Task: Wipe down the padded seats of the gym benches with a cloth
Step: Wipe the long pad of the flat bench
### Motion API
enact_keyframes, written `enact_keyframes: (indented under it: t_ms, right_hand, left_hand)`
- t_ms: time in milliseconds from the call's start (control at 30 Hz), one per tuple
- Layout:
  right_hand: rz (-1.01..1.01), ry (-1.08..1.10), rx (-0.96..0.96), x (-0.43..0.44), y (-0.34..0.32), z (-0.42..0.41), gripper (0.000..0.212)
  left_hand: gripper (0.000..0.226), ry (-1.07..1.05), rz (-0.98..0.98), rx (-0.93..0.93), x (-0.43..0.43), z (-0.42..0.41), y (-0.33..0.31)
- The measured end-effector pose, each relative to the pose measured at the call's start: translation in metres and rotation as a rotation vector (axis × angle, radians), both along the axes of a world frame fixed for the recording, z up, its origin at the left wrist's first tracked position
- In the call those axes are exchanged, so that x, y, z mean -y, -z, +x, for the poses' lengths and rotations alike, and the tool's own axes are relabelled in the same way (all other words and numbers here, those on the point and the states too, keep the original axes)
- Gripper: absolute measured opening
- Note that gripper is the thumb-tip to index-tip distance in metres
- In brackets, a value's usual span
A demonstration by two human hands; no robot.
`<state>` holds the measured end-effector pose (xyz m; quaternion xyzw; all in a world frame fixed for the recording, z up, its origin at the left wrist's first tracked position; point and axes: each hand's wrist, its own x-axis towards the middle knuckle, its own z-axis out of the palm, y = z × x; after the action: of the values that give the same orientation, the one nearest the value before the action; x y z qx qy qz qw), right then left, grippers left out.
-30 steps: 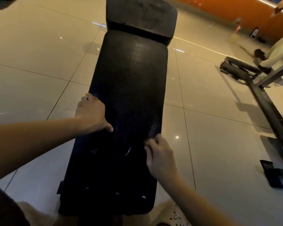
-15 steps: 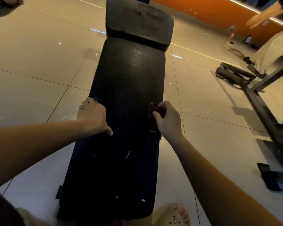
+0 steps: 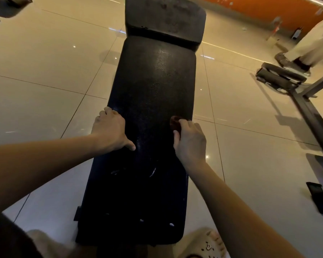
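Note:
A long black padded bench [image 3: 153, 86] runs away from me, with a shorter pad [image 3: 164, 17] at its far end. My left hand [image 3: 110, 129] grips the bench's left edge, thumb lying on the top surface. My right hand [image 3: 190, 140] sits on the right edge of the pad and holds a small dark reddish cloth [image 3: 174, 121] bunched under the fingers, pressed against the seat. Small tears with white showing mark the near part of the pad.
Glossy beige floor tiles [image 3: 45, 62] surround the bench. A dark metal machine frame [image 3: 306, 101] lies to the right, with a person's legs [image 3: 309, 45] standing by it. An orange wall [image 3: 259, 8] is at the back. My sandalled foot [image 3: 207, 243] is at the bottom.
My right hand with the cloth slid forward along the right edge of the pad, then drew slightly back. The left hand kept its hold on the left edge.

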<state>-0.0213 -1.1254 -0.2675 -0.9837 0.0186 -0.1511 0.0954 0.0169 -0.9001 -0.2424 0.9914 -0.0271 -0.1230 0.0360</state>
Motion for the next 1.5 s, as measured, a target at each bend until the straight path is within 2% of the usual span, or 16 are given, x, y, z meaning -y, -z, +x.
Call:
enact_keyframes:
  t_ms: [100,167,233,300,400,500,567,633,733,867,933,1000,1100,1200,1367,1500]
  right_hand:
    - [0.006,-0.133,-0.009,-0.014,0.017,-0.051,0.032]
    - [-0.011,-0.303,-0.063,-0.016,0.031,-0.088,0.034]
    - [-0.078,-0.41,-0.078,-0.001,0.032,-0.09,0.032]
    - [-0.083,-0.361,-0.053,0.014,0.025,-0.061,0.03]
    - [0.02,-0.124,-0.024,0.022,0.006,-0.009,0.033]
    - [0.098,0.021,-0.003,0.005,0.012,-0.011,0.034]
    - [0.063,-0.053,0.006,-0.006,0.025,-0.05,0.032]
    - [0.003,-0.216,-0.017,-0.007,0.034,-0.093,0.03]
    - [-0.074,-0.329,-0.041,0.006,0.035,-0.096,0.024]
    - [0.088,-0.025,-0.017,0.003,0.03,-0.051,0.028]
    - [0.096,0.062,-0.028,-0.008,0.034,-0.055,0.033]
    - [0.057,0.051,-0.027,-0.016,0.04,-0.085,0.035]
    - [0.026,-0.105,-0.077,-0.019,0.05,-0.148,0.032]
    - [-0.014,-0.18,-0.104,-0.013,0.048,-0.153,0.025]
    - [0.089,0.079,-0.052,-0.006,0.024,-0.07,0.029]
    - [0.116,0.125,-0.013,-0.021,0.038,-0.094,0.032]
  left_hand:
    - [0.126,0.006,0.003,0.001,0.0,-0.001,-0.002]
    - [0.125,0.015,0.026,-0.005,0.001,0.0,-0.003]
    - [0.123,0.002,0.024,-0.024,0.002,-0.001,-0.004]
    - [0.122,-0.001,0.018,-0.035,0.003,0.0,-0.005]
    - [0.123,0.006,-0.001,-0.031,0.001,-0.002,-0.006]
    - [0.125,0.008,0.002,-0.027,0.0,-0.003,-0.005]
    - [0.128,0.009,0.003,-0.023,-0.001,-0.003,-0.004]
    - [0.127,0.015,0.002,-0.026,-0.001,-0.001,-0.003]
    - [0.123,0.012,0.006,-0.015,0.0,-0.001,-0.002]
    - [0.125,0.0,-0.008,-0.012,0.0,-0.001,0.0]
    - [0.127,-0.006,-0.014,-0.004,-0.002,-0.001,0.003]
    - [0.13,-0.003,-0.021,0.01,-0.003,-0.001,0.007]
    - [0.133,-0.001,-0.027,0.013,-0.005,0.001,0.011]
    - [0.138,0.004,-0.031,0.01,-0.006,0.002,0.012]
    - [0.142,-0.008,-0.072,0.027,-0.009,-0.003,0.016]
    - [0.128,0.041,-0.054,0.057,-0.017,-0.012,0.02]
